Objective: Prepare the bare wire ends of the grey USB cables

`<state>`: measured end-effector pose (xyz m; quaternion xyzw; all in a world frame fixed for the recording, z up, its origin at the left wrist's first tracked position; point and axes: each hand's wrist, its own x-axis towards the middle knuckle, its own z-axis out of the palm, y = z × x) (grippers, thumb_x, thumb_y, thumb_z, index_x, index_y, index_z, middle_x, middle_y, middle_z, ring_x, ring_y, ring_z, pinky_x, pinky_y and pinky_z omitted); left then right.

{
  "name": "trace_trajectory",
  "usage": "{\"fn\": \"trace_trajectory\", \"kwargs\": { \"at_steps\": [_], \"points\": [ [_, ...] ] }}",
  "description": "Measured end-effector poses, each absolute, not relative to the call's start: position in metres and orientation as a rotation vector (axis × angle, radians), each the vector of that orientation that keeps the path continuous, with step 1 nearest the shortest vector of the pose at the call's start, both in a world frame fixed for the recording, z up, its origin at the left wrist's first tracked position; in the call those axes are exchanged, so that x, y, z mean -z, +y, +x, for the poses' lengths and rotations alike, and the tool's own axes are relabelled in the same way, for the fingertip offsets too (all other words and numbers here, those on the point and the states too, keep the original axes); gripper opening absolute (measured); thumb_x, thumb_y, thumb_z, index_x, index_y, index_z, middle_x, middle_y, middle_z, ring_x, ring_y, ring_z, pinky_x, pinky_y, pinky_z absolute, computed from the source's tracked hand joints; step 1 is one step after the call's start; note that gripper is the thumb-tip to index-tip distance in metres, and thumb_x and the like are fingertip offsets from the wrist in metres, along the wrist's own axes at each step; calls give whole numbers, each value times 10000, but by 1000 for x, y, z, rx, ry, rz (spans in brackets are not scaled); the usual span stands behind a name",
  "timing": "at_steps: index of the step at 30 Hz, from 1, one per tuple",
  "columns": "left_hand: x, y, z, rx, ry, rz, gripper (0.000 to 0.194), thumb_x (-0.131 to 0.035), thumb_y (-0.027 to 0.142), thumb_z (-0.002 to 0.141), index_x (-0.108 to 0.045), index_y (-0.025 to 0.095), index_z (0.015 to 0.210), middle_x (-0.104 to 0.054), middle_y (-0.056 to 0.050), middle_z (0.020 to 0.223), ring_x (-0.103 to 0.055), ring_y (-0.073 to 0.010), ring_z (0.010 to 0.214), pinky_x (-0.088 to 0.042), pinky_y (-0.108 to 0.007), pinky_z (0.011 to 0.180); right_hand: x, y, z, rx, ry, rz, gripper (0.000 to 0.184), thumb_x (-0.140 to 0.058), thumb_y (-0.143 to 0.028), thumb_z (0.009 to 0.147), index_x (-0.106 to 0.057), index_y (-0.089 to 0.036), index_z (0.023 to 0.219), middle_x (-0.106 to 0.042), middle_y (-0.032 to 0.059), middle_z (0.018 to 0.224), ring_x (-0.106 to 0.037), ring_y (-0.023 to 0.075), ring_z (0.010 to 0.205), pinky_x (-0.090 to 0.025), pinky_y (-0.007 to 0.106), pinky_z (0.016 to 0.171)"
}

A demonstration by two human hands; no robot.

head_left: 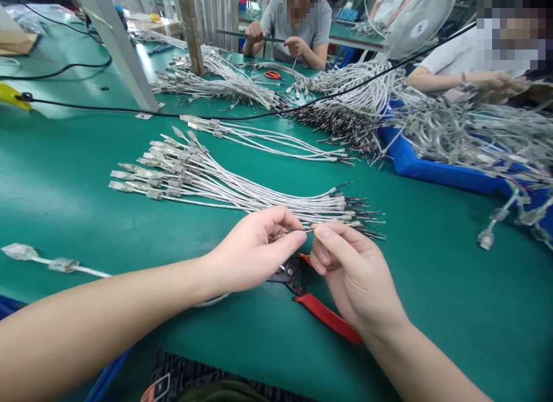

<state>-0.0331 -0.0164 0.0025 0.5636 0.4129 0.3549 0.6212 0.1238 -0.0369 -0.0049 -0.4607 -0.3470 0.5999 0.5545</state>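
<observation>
My left hand (259, 246) pinches a USB cable (93, 272) near its stripped wire end. The cable runs back under my left forearm, and its plug lies on the table at the left. Fingertips of my right hand (354, 269) are closed on the thin dark wires at that same end, almost touching my left fingertips. Below and between the hands lie wire strippers (328, 318) with red handles, partly covered by both hands. Just beyond, a bundle of white USB cables (242, 186) lies with plugs to the left and bare wire ends to the right.
A smaller group of cables (268, 138) lies behind the bundle. A blue bin (432, 170) heaped with cables stands at the right. A black cord (129, 109) stretches across by a white metal post (121, 45). Orange scissors (272, 75) and two co-workers are across the table.
</observation>
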Motion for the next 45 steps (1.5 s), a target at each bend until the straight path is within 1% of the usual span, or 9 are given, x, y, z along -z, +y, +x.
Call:
{"fn": "trace_trajectory", "kwargs": {
  "at_steps": [4, 8, 11, 17, 22, 26, 35, 39, 45],
  "points": [
    [-3, -15, -34, -853, 896, 1302, 125, -567, 260, 893, -556, 162, 816, -574, 16, 730, -492, -83, 648, -391, -209, 595, 4, -37, 126, -1488, -819, -1056, 97, -770, -261, 774, -712, -185, 758, -483, -31, 522, -432, 96, 503, -397, 207, 455],
    [-5, -14, -36, -828, 905, 1259, 151, -580, 277, 888, -551, 164, 793, -501, 50, 607, -432, -69, 561, -339, -200, 534, 3, -37, 127, -1498, -838, -1031, 100, -766, -269, 763, -732, -192, 817, -519, -24, 546, -463, 109, 522, -415, 221, 462],
    [-6, -14, -36, -801, 887, 1232, 138, -583, 274, 886, -553, 166, 805, -499, 57, 567, -460, -72, 549, -346, -197, 535, 3, -38, 125, -1458, -878, -1078, 109, -777, -256, 740, -743, -192, 821, -523, -29, 529, -464, 115, 497, -409, 238, 450],
    [-5, -15, -35, -796, 847, 1173, 132, -612, 276, 869, -558, 159, 837, -581, 27, 617, -545, -91, 609, -405, -214, 608, 5, -36, 124, -1416, -884, -1121, 93, -791, -252, 727, -753, -188, 783, -553, -24, 535, -473, 107, 478, -394, 239, 450],
    [-9, -14, -36, -776, 808, 1105, 150, -537, 291, 911, -555, 150, 865, -608, 11, 647, -423, -54, 506, -311, -195, 506, 6, -35, 125, -1391, -888, -1115, 91, -801, -251, 719, -773, -190, 780, -548, -20, 518, -471, 110, 481, -388, 234, 446],
    [-11, -14, -35, -757, 809, 1060, 147, -547, 287, 900, -539, 143, 872, -602, 7, 650, -389, -50, 486, -294, -193, 479, 6, -35, 125, -1400, -899, -1107, 76, -799, -244, 724, -776, -187, 769, -552, -17, 513, -473, 108, 477, -385, 232, 446],
    [-9, -13, -35, -682, 873, 1096, 155, -565, 306, 888, -524, 159, 856, -595, 8, 615, -522, -88, 502, -387, -214, 505, 8, -37, 124, -1373, -961, -1106, 59, -787, -241, 757, -769, -187, 773, -612, 8, 593, -517, 122, 537, -413, 230, 468],
    [-10, -13, -35, -681, 839, 1111, 167, -603, 302, 875, -539, 152, 842, -651, -16, 724, -494, -62, 505, -343, -196, 478, 9, -38, 125, -1337, -1001, -1087, 76, -770, -245, 781, -747, -191, 732, -587, -8, 574, -497, 111, 519, -400, 232, 476],
    [-12, -16, -34, -752, 841, 1177, 125, -574, 256, 893, -548, 158, 819, -543, 40, 613, -480, -75, 569, -344, -202, 539, 10, -38, 123, -1265, -957, -1090, 93, -777, -245, 775, -729, -200, 710, -560, -24, 581, -474, 100, 493, -391, 244, 473]
  ]
}}
